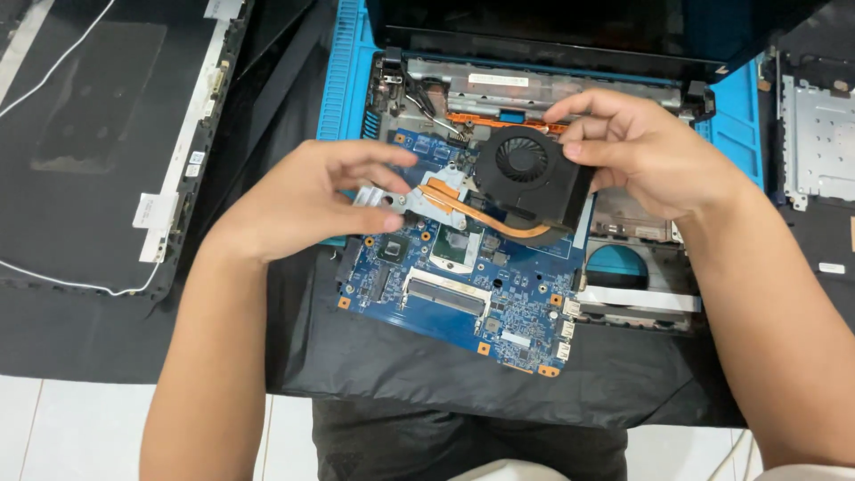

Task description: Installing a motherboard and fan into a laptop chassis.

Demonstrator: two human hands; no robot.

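A laptop cooling assembly, a black fan [525, 174] joined by a copper heat pipe [485, 216] to a silver metal plate [392, 198], is held above a blue motherboard [463, 298]. My left hand [307, 200] pinches the silver plate end. My right hand [641, 151] grips the fan's right side. The motherboard lies in an opened laptop base [623, 267], with the processor chip [456, 249] exposed below the pipe.
A blue work mat [343, 80] lies under the laptop, on black cloth [445, 374]. A detached laptop lid panel [107, 134] with white cables rests at left. A metal-plated cover part [819, 142] sits at right. White floor tiles show in front.
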